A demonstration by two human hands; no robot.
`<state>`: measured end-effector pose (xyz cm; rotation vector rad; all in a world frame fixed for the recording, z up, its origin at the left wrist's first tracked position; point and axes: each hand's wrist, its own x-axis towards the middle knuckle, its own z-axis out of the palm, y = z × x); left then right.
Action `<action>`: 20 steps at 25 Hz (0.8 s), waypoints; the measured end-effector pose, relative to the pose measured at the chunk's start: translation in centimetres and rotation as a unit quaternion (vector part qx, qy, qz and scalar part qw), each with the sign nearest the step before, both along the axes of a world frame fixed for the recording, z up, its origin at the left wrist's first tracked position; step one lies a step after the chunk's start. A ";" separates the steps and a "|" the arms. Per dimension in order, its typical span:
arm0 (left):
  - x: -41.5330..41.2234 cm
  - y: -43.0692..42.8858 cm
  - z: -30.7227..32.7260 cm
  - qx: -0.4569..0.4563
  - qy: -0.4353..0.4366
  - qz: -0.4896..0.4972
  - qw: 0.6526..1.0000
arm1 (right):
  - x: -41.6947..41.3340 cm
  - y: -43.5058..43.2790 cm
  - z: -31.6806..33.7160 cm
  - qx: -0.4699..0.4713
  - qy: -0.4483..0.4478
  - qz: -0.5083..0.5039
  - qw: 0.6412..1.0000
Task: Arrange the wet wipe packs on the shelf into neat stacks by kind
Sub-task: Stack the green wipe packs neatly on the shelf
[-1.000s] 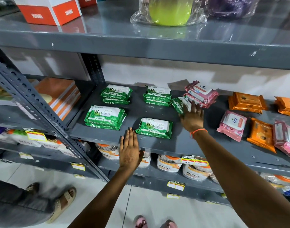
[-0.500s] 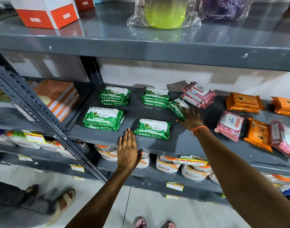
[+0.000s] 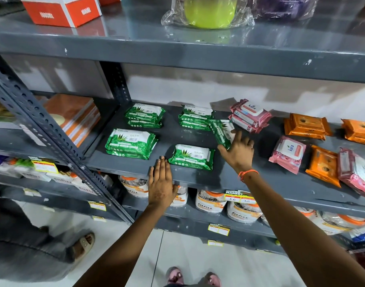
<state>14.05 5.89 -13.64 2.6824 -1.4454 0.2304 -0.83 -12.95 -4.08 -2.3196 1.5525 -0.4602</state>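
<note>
On the grey middle shelf (image 3: 229,179) lie green aloe wipe packs: a back-left stack (image 3: 144,115), a back-middle stack (image 3: 195,117), a front-left stack (image 3: 131,143) and a single front pack (image 3: 192,156). My right hand (image 3: 238,151) grips one tilted green pack (image 3: 222,131) just right of the back-middle stack. My left hand (image 3: 162,183) lies flat on the shelf's front edge, holding nothing. Pink packs sit as a back stack (image 3: 250,114), a single one (image 3: 288,153) and one at the far right (image 3: 355,170). Orange packs (image 3: 307,126) lie between them.
The upper shelf carries a red-and-white box (image 3: 63,10) and a wrapped green tub (image 3: 210,11). Jars (image 3: 210,200) with price tags fill the shelf below. A slanted grey upright (image 3: 38,121) crosses at left. Another person's sandalled foot (image 3: 84,243) is on the floor.
My right hand has pulled the tilted green pack toward the front, away from the pink stack. My left hand has stayed on the shelf edge.
</note>
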 end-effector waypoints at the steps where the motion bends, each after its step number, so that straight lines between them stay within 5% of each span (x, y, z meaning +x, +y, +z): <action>1: 0.0 0.0 -0.1 -0.003 0.000 0.002 1.000 | 0.1 0.7 0.2 -0.014 0.003 0.027 1.000; 8: -0.2 0.0 0.1 -0.012 0.007 0.007 1.000 | 1.4 3.1 0.1 -0.045 0.148 0.240 0.958; 15: -0.3 -0.1 -0.1 0.012 0.015 0.023 1.000 | 3.2 2.1 1.6 0.035 0.136 0.224 0.965; 20: -0.3 -0.3 0.0 -0.007 -0.012 0.039 0.999 | 5.1 0.8 2.1 0.113 0.175 0.312 0.927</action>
